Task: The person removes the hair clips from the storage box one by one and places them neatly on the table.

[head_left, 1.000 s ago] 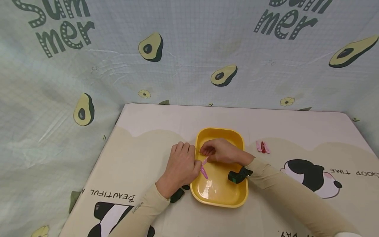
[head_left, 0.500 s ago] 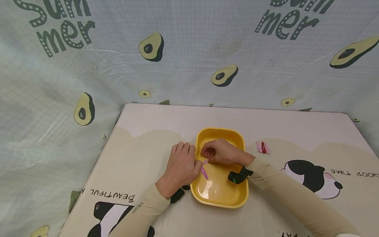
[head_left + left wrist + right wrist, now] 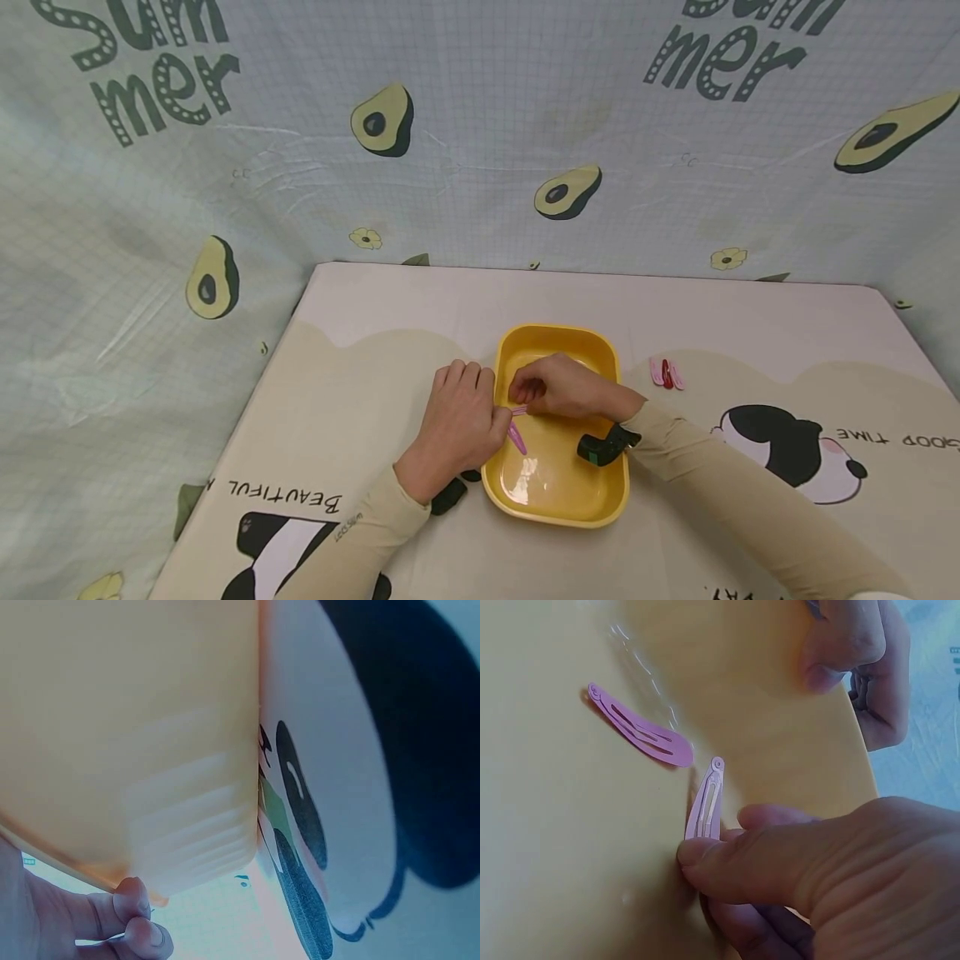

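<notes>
A yellow plastic basin point(image 3: 562, 497) stands mid-table. My left hand point(image 3: 463, 421) grips its left side, thumb inside and fingers point(image 3: 144, 934) curled outside the rim. My right hand point(image 3: 564, 385) is inside the basin. It pinches a pink snap hair clip point(image 3: 706, 799) between thumb and fingers, which hide the clip's wide end. Beside that clip, a second pink hair clip point(image 3: 641, 733) lies flat on the basin floor, its wide end near the held one. In the head view this lying clip point(image 3: 517, 437) shows just right of my left thumb.
Right of the basin, two pink hair clips with a red hair clip point(image 3: 667, 373) between them lie in a row on the table. A black wrist camera point(image 3: 602, 448) hangs from my right wrist over the basin. Patterned cloth point(image 3: 480, 133) rises behind the table.
In my right hand the pinched hair clip has turned from slanting to nearly level, and that hand has dipped slightly. My left hand and the lying clip have stayed put.
</notes>
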Demonstrator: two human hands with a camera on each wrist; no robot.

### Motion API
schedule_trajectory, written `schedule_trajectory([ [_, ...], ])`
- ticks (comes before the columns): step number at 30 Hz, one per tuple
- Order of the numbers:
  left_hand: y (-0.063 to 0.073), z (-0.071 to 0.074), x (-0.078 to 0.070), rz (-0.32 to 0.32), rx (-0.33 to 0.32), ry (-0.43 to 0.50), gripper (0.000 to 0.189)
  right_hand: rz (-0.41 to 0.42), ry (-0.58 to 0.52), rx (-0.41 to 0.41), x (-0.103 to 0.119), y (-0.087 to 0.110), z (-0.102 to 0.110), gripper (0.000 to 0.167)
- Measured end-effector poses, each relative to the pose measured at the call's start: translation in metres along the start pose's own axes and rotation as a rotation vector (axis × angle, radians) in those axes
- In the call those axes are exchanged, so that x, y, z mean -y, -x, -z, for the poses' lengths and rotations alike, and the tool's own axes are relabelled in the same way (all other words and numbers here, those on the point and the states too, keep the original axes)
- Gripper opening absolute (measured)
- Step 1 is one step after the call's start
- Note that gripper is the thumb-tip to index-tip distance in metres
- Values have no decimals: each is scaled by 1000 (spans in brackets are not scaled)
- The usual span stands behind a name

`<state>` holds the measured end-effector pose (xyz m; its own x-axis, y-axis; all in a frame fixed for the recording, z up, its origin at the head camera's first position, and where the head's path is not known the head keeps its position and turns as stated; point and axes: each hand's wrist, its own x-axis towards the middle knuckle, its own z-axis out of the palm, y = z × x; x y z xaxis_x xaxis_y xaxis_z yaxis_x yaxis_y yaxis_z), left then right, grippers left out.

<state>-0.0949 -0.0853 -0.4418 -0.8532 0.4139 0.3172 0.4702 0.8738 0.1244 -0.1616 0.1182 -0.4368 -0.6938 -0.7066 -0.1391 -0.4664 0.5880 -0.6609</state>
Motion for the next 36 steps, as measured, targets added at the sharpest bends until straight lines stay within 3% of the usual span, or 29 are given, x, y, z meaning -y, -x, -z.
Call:
schedule_trajectory([
  [18,1,1,0,-16,-31,-18,19,-3,58,0,0,1,-1,9],
  [36,0,-1,1,-12,-24,-3,17,-75,-143,-31,0,2,2,8],
])
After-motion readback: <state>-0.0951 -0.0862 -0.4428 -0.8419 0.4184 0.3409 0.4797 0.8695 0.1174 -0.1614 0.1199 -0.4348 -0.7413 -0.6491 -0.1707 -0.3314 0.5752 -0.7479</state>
